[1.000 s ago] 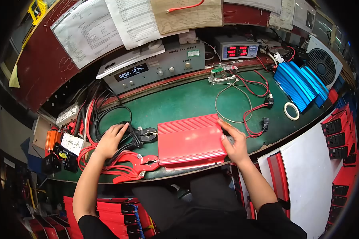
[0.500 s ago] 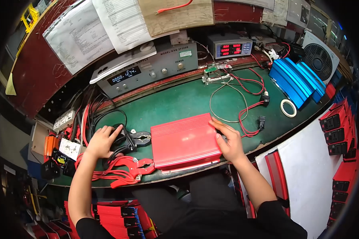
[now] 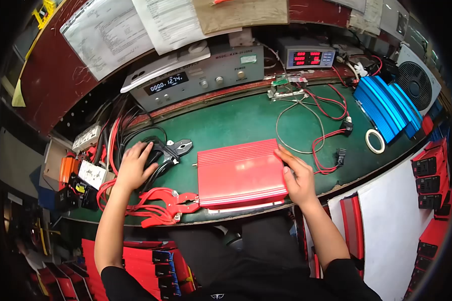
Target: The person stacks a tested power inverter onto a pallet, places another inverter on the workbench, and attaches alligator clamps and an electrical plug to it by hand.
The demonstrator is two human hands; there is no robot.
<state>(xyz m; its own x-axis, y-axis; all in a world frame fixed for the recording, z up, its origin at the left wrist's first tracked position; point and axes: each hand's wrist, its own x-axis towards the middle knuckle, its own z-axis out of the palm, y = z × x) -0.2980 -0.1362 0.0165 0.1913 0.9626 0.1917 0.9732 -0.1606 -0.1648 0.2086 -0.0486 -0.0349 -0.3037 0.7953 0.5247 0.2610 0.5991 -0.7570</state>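
Note:
A red power inverter [image 3: 241,175] with a ribbed casing lies flat on the green bench top. My right hand [image 3: 299,178] grips its right end, thumb near the front corner and fingers along the side. On the left, my left hand [image 3: 135,168] has its thumb and fingers around the handles of a black battery clamp [image 3: 181,147]. That clamp's jaws are off the inverter, up and left of the bare terminal [image 3: 195,164]. A red battery clamp [image 3: 173,204] sits at the front left corner, its jaws at the inverter's other terminal; whether they bite is unclear.
Behind stand a power supply [image 3: 201,75] and a meter [image 3: 310,57] with red digits. Blue casings [image 3: 386,110], a tape roll [image 3: 374,141] and red-black leads [image 3: 321,150] lie right. A box of parts [image 3: 60,163] is left; red inverters [image 3: 145,266] are stacked below.
The black clamp has come off the inverter's terminal and moved up and away with my left hand. My right hand stays on the inverter. The whole view has shifted slightly.

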